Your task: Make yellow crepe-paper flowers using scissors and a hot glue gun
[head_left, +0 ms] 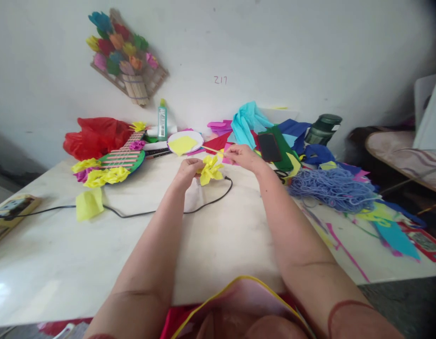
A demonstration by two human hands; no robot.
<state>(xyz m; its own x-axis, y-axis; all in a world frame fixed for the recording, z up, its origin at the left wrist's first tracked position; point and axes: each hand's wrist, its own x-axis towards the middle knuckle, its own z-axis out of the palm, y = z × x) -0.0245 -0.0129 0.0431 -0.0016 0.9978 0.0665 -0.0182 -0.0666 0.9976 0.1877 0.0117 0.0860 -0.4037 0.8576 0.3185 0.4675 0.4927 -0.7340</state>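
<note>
My left hand (189, 172) is closed at the left edge of a yellow paper flower (210, 170), pinching it above the table. My right hand (241, 157) has its fingers pressed together on a thin pale stick (212, 149), which points left over the flower. Below my left hand lies a whitish object (194, 195), partly hidden, with a black cable (133, 215) running by it. Just behind the hands, a white round plate (201, 136) carries a yellow paper piece (182, 145).
At the left are a guitar-shaped craft (128, 157), a red plastic bag (98, 136), a yellow paper square (90, 204) and a power strip (13, 214). A bottle (162, 121) stands behind. On the right lie a phone (269, 147), blue yarn (334, 188) and a dark green jar (323, 129).
</note>
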